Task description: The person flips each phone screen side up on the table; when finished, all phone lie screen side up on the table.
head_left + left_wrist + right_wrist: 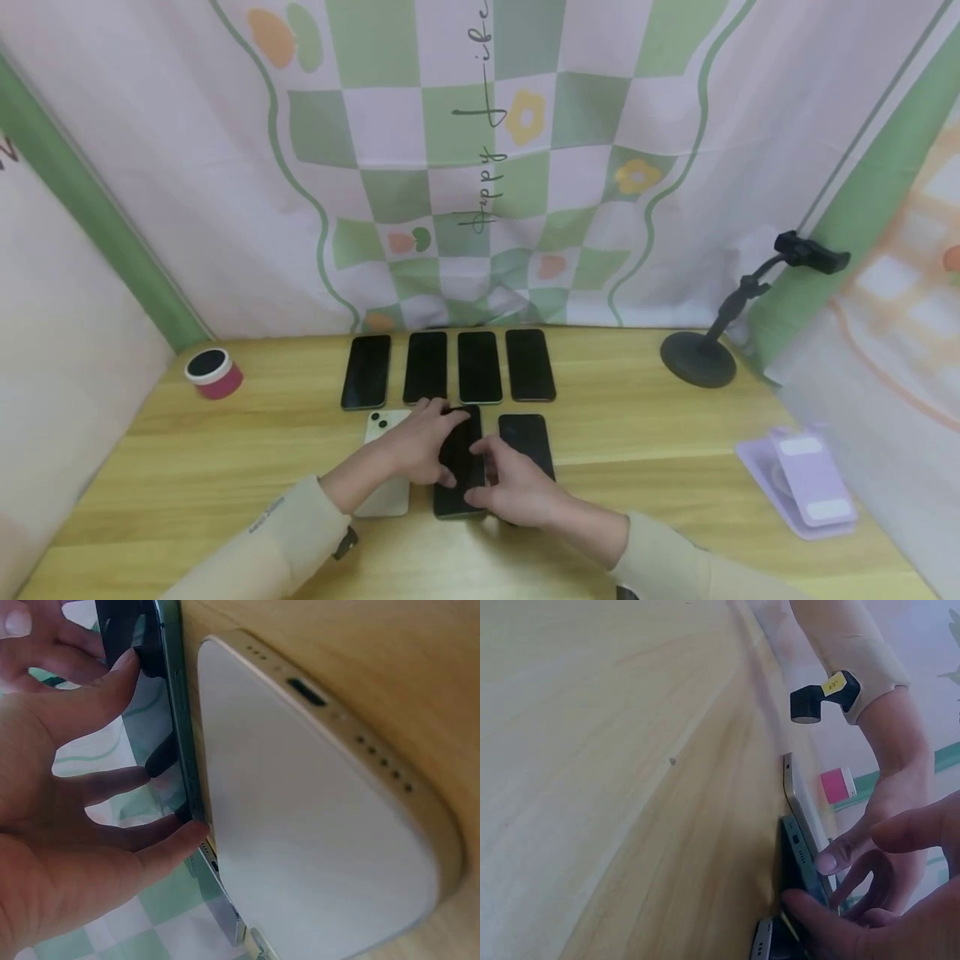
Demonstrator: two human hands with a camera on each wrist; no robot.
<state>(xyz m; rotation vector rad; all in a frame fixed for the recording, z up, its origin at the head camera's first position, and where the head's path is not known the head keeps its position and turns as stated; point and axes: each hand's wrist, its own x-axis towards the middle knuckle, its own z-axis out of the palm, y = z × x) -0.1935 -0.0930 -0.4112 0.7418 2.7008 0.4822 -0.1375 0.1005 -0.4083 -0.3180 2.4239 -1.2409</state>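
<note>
A black-screened smartphone (459, 492) lies face up under both hands, its greenish side edge (184, 727) nearest the left wrist camera. My left hand (420, 442) rests over its left side, thumb and fingertips spread on the screen and edge. From the right, my right hand (521, 487) holds the same phone by its lower right edge, fingers low at the side and thumb above the screen. A pale smartphone (315, 795), back up with its camera lenses at the far end, lies left of it, partly beneath my left wrist. Another dark smartphone (525, 433) lies behind my right hand.
Several dark smartphones (480, 367) lie in a row at the back of the wooden table. A pink jar (217, 382) stands far left. On the right are a black stand (697, 358) and a lilac phone holder (813, 483). A patterned curtain (585, 233) hangs behind.
</note>
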